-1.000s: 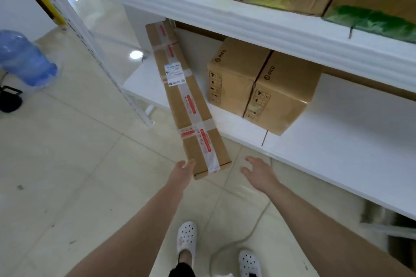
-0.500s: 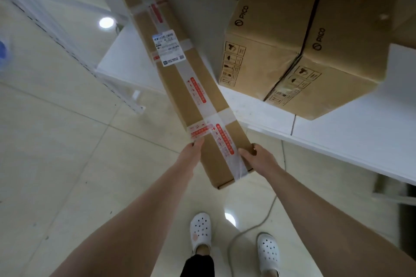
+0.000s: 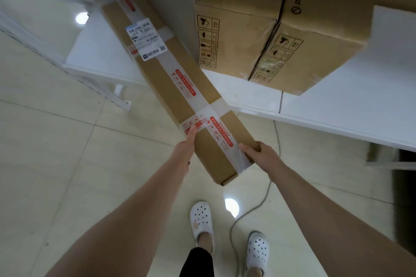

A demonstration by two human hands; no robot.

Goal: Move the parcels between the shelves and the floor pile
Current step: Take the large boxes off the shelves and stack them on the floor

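Hands now on the long parcel [image 3: 171,78], merely reached for a second ago.
Head view: our left hand [image 3: 185,149] and right hand [image 3: 262,154] grip its near end, fingers [image 3: 245,148] curled over both edges; taped, labelled, it slants off the lower shelf [image 3: 337,108] over the floor [image 3: 67,141], so we judge removal begun.

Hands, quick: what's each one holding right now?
Left hand: grips the long parcel along its left edge.
Right hand: grips the same parcel near its right corner.
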